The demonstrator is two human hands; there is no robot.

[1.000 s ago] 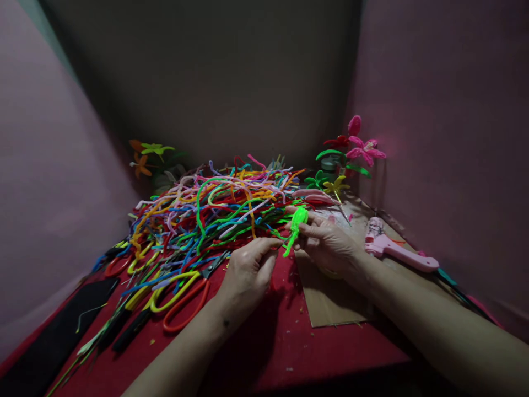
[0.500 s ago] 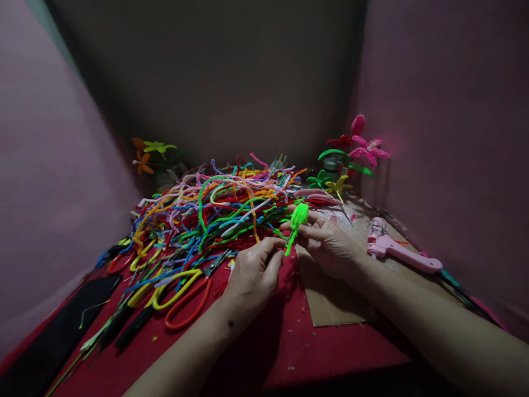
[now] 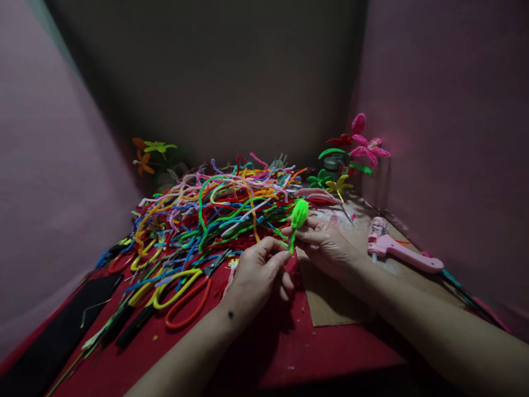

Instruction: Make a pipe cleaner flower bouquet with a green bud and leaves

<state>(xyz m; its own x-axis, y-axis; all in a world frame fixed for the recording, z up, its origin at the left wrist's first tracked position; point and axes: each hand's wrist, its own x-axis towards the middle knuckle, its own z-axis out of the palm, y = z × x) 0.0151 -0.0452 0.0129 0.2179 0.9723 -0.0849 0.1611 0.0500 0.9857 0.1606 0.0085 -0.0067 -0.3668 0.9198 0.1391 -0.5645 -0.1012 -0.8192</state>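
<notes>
The red cloth [image 3: 351, 347] spread out under my forearms, and the heap of coloured fuzzy stems [image 3: 223, 204] took up most of its far side. My right hand [image 3: 326, 242] came in over a sheet of cardboard [image 3: 330, 309], with the pink glue gun [image 3: 397, 251] lying beyond that wrist; near my left hand [image 3: 258, 270] lay the scissors [image 3: 209, 270] with yellow and red handles. Between my two hands, just in front of the heap, I had the green bud [image 3: 300, 214], upright with a slight lean. My right thumb and fingers were closed around its base, while my left thumb and forefinger pinched low on its short tail [image 3: 292, 242], the other left fingers loosely curled.

I judged it next to weightless: soft, springy pile that wouldn't slip, over a core likely wiry enough to keep a bend. The head looked easy to squash, so the narrow neck and the tail seemed the places to grip.

My forearms ran out of view, and the far wall was murky. A pale piece with a yellow fringe [image 3: 233, 264] was partly covered by my left hand. My right fingertips were lost behind the bud, and I couldn't tell whether the tail was one strand or several twisted together.
</notes>
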